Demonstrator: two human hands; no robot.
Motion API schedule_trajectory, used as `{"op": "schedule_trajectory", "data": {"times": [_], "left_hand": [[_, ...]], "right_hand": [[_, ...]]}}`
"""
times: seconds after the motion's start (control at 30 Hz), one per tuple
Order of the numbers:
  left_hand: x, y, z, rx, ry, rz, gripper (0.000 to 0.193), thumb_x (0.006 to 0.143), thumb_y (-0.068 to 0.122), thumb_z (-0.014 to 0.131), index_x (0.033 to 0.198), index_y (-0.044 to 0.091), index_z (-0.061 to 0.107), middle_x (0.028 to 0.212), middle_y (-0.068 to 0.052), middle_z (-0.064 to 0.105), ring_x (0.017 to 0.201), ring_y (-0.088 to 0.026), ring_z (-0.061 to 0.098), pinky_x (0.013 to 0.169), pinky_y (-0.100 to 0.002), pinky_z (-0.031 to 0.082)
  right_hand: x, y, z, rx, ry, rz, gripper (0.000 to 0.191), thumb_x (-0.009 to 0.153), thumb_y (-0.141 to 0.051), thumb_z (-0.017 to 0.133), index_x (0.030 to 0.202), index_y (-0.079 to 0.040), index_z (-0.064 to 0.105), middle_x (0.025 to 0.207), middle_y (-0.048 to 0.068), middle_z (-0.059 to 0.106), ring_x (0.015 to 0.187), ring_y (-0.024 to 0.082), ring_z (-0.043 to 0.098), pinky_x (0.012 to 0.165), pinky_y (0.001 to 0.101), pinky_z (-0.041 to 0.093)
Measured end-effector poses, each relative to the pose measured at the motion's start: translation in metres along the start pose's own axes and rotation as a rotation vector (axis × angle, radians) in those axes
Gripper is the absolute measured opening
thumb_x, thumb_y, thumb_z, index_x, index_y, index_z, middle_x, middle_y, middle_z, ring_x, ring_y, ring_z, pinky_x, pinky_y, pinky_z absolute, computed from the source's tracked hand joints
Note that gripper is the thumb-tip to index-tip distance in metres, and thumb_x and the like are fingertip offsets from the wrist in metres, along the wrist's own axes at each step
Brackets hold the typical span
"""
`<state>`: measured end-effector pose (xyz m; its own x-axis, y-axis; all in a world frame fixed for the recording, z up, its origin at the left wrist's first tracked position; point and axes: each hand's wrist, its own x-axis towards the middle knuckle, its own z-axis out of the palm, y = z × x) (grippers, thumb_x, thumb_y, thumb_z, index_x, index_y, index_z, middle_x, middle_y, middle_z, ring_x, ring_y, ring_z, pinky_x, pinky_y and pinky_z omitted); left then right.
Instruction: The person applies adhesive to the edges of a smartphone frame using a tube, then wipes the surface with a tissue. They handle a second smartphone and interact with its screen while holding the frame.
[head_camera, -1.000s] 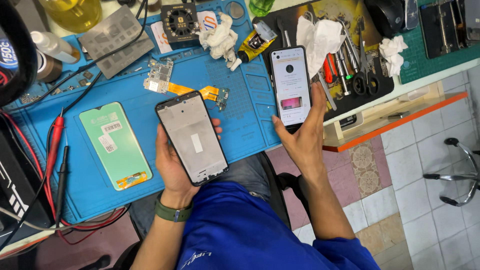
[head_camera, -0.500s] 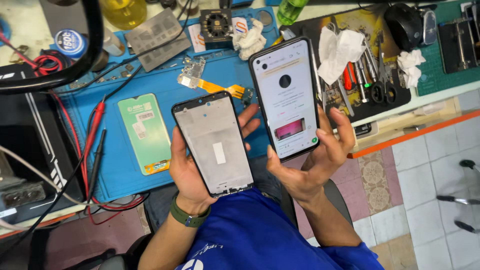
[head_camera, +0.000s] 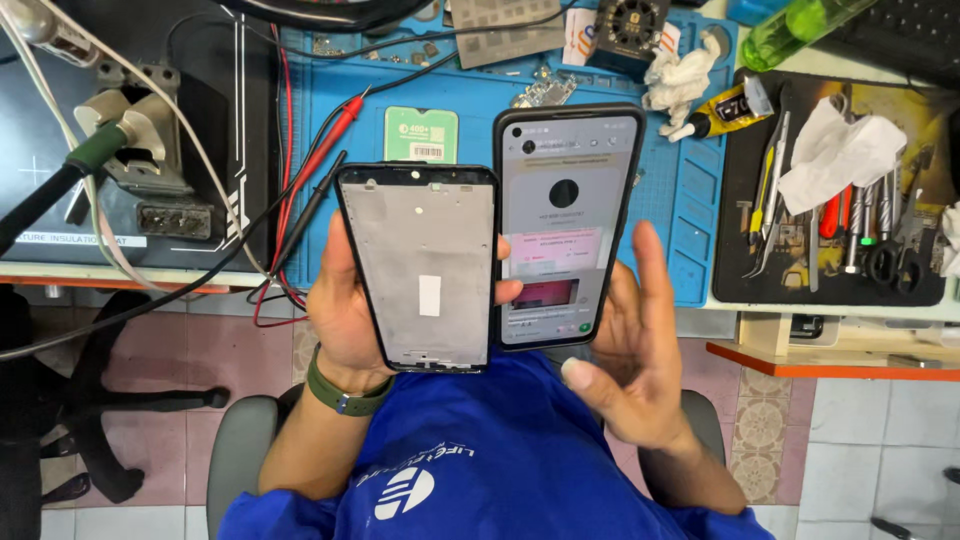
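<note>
Left hand (head_camera: 345, 310): I hold the phone frame (head_camera: 420, 265) over my lap.
Right hand (head_camera: 630, 350): just beside it, I think propping the phone (head_camera: 562, 225).
Behind both: mat (head_camera: 680, 200) on table.
Far right: tool tray (head_camera: 840, 220).

This is a phone repair workshop. A blue work mat (head_camera: 680, 200) covers the tabletop, with screwdrivers (head_camera: 850, 225), tweezers (head_camera: 770, 190) and red test probes (head_camera: 320, 150).
</note>
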<state>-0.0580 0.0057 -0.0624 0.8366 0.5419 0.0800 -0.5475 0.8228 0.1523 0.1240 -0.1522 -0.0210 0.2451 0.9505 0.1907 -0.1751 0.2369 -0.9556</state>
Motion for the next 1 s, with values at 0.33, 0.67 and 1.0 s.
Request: {"op": "schedule_trajectory", "data": {"times": [0.33, 0.67, 1.0], "left_hand": [[0.005, 0.002, 0.014, -0.065, 0.001, -0.075, 0.083, 0.11, 0.062, 0.032, 0.164, 0.0, 0.031, 0.158, -0.028, 0.043, 0.141, -0.048, 0.048, 0.116, -0.072, 0.04], [0.007, -0.001, 0.019, -0.03, 0.063, -0.115, 0.084, 0.108, 0.063, 0.032, 0.164, -0.001, 0.031, 0.158, -0.029, 0.044, 0.142, -0.047, 0.05, 0.119, -0.072, 0.039], [0.013, 0.0, 0.019, -0.008, 0.075, -0.088, 0.081, 0.11, 0.06, 0.03, 0.164, 0.0, 0.03, 0.163, -0.027, 0.039, 0.142, -0.048, 0.047, 0.116, -0.072, 0.042]], "right_hand": [[-0.007, -0.005, -0.038, 0.078, 0.003, 0.152, 0.079, 0.098, 0.005, 0.056, 0.165, 0.005, 0.013, 0.143, 0.034, 0.057, 0.131, 0.035, 0.063, 0.112, 0.0459, 0.051], [-0.008, 0.001, -0.031, -0.14, 0.306, 0.308, 0.073, 0.095, 0.01, 0.058, 0.16, 0.009, 0.025, 0.118, 0.036, 0.069, 0.095, 0.028, 0.068, 0.075, 0.034, 0.051], [0.001, -0.005, -0.025, -0.064, -0.046, 0.155, 0.109, 0.088, 0.01, 0.069, 0.167, -0.006, -0.004, 0.166, 0.026, 0.035, 0.155, 0.031, 0.042, 0.124, 0.0476, 0.043]]}}
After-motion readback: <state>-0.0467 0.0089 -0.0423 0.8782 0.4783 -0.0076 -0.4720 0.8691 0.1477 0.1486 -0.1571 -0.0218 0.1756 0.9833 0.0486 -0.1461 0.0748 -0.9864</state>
